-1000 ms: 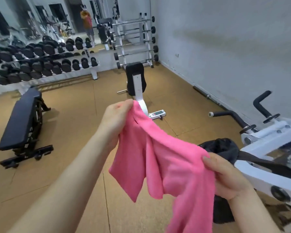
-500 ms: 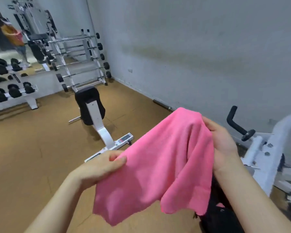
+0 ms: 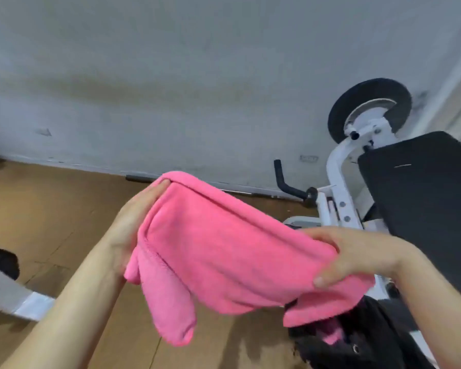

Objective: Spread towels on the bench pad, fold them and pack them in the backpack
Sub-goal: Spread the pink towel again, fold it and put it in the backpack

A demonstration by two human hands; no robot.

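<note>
Since half a second ago my head has turned right and the towel has gone from a loose drape to a band drawn out between my hands.

Head view: the pink terry towel (image 3: pixel 224 257) hangs in the air in front of me, over the brown floor (image 3: pixel 37 222). Its long axis runs from upper left down to lower right. My left hand (image 3: pixel 133 225) holds the upper left corner. The thumb lies pressed along the edge, and the other fingers are hidden behind the cloth. My right hand (image 3: pixel 357 254) pinches the lower right end, forefinger over the top fold and thumb on the front. Loose flaps hang below both grips.

The black padded table (image 3: pixel 423 195) of the white-framed bench lies to the right of the towel and beyond it, bare where it shows. My right hand is the nearer one, so I judge the spread should lead from that side, with the left hand carrying the far corner across. The black fabric backpack (image 3: pixel 362 344) sits low, just under my right hand, with something pink showing in its mouth.
</note>
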